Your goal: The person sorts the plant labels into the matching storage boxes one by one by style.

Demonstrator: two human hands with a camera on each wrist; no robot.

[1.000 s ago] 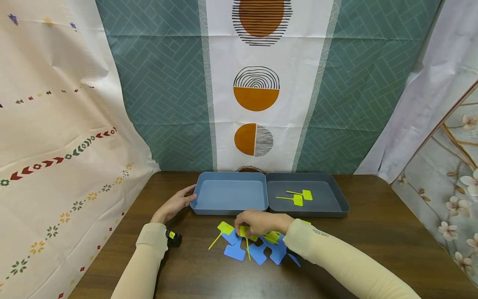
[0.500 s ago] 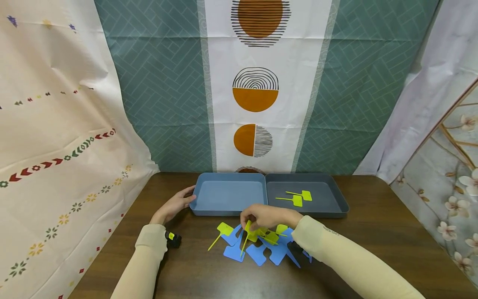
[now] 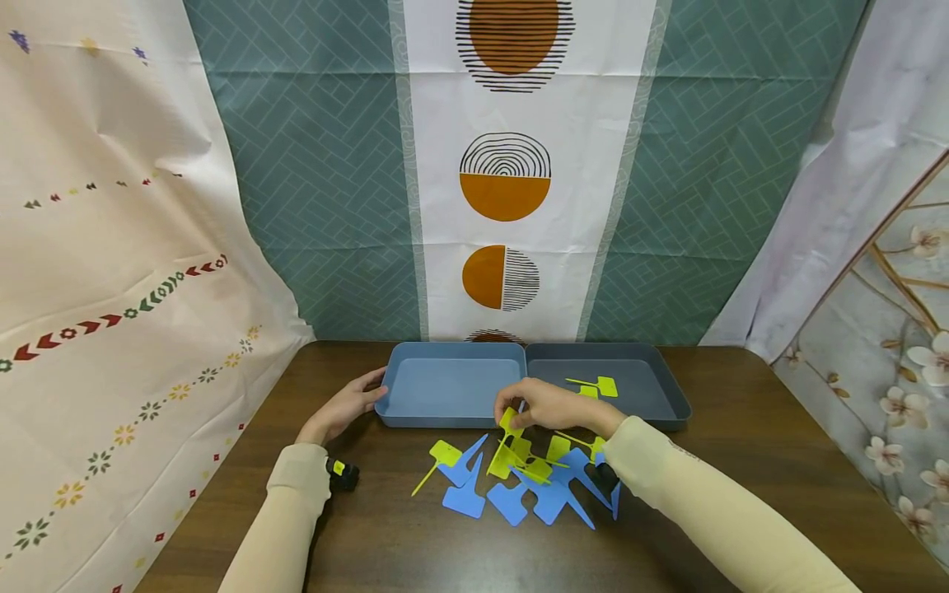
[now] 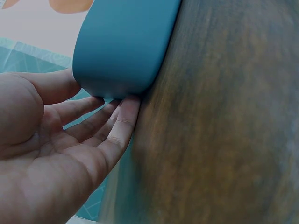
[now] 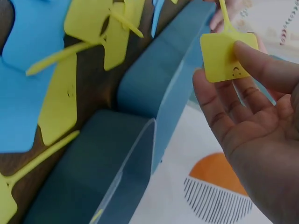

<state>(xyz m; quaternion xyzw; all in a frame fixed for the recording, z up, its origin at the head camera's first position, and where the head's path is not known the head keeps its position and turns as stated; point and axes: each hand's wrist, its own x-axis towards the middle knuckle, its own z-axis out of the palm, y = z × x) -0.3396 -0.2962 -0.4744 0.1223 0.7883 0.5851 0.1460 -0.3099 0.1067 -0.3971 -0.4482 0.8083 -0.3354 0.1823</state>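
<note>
My right hand (image 3: 552,403) pinches a yellow T-shaped plant label (image 5: 217,53) between thumb and fingers, in front of where the two trays meet. Its stem points away from the palm in the right wrist view. Below lies a loose pile of yellow labels (image 3: 539,470) and blue labels (image 3: 465,500), partly overlapping. My left hand (image 3: 347,410) rests its thumb and fingertips against the outer left end of the blue-grey tray (image 4: 121,51), fingers fairly straight. Two yellow labels (image 3: 607,386) lie in the dark grey tray (image 3: 670,422), one partly hidden by my right hand.
Both trays stand side by side at the back of the brown wooden table (image 3: 400,543). A patterned curtain (image 3: 334,206) hangs right behind them. One yellow label (image 3: 445,452) lies at the left of the pile. A black wrist device (image 3: 343,475) sits by the left cuff.
The right hand has lifted a yellow label off the pile and moved up and slightly right toward the trays. The left hand has stayed at the blue-grey tray.
</note>
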